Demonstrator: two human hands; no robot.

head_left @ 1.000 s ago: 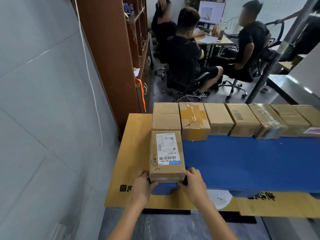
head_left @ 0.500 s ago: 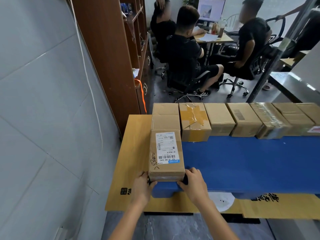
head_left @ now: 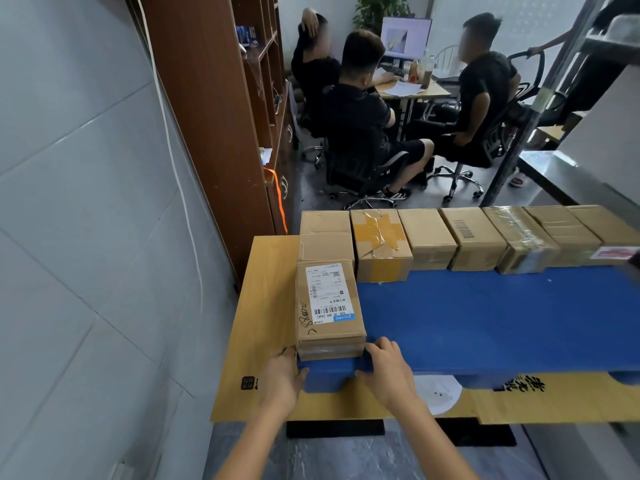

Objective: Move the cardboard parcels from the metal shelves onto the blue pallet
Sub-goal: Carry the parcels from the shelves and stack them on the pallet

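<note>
bracing the labelled brown cardboard parcel (head_left: 329,306) at centre-left of the frame, on the blue plastic pallet (head_left: 485,317), my left hand (head_left: 282,374) and right hand (head_left: 384,368) curled fingers round its lower corners. flush with the rim, it could tip off if dragged back.

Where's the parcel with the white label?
Head view: the labelled parcel sits at the blue pallet's left end, left hand and right hand holding its near corners.
</note>
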